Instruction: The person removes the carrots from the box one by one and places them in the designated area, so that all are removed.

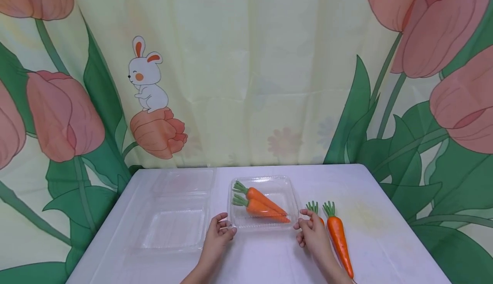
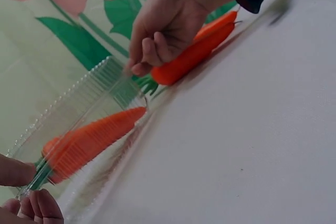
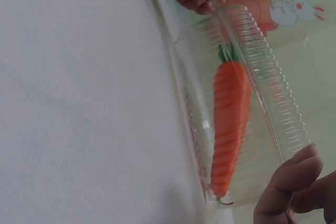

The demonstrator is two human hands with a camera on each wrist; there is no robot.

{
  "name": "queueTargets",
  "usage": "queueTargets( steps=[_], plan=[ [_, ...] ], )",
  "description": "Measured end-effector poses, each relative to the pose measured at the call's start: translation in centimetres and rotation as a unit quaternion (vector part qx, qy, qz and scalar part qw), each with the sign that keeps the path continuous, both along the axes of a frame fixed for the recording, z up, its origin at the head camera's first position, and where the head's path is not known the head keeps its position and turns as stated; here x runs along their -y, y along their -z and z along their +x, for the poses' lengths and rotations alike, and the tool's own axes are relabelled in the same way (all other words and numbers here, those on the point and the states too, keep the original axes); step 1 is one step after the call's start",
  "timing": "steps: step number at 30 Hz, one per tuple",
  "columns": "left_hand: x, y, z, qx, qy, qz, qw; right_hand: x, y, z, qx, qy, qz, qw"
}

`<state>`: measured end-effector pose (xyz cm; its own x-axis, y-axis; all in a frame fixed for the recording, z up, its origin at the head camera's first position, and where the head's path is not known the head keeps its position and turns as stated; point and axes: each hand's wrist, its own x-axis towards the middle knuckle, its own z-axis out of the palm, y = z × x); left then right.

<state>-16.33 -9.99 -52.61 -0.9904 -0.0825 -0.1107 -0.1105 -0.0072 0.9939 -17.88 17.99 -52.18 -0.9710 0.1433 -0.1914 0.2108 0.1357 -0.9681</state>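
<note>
A clear plastic clamshell box point(image 1: 283, 194) with its lid down stands mid-table, and two orange carrots point(image 1: 265, 199) with green tops lie inside it. At its near left corner, my left hand point(image 1: 220, 234) pinches the rim between thumb and fingers. My right hand point(image 1: 313, 232) pinches the near right corner, as the left wrist view also shows. Through the ribbed wall in the right wrist view, one carrot point(image 3: 229, 124) is visible. Right of the box lies a loose carrot point(image 1: 339, 237); a second loose carrot point(image 1: 320, 220) is mostly hidden behind my right hand.
Another clear clamshell box point(image 1: 175, 228) lies unfolded on the left of the white table point(image 1: 246, 262), its lid point(image 1: 186, 181) toward the back. A curtain point(image 1: 246, 82) printed with tulips and a rabbit hangs behind the table's far edge.
</note>
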Motion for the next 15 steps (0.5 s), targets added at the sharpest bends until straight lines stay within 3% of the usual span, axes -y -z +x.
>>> queueTargets(
  steps=[15],
  plan=[
    [-0.25,0.28,0.14,0.031,-0.012,0.037,0.9988,-0.06,0.12,0.22,0.002,0.006,-0.01,0.9999]
  ],
)
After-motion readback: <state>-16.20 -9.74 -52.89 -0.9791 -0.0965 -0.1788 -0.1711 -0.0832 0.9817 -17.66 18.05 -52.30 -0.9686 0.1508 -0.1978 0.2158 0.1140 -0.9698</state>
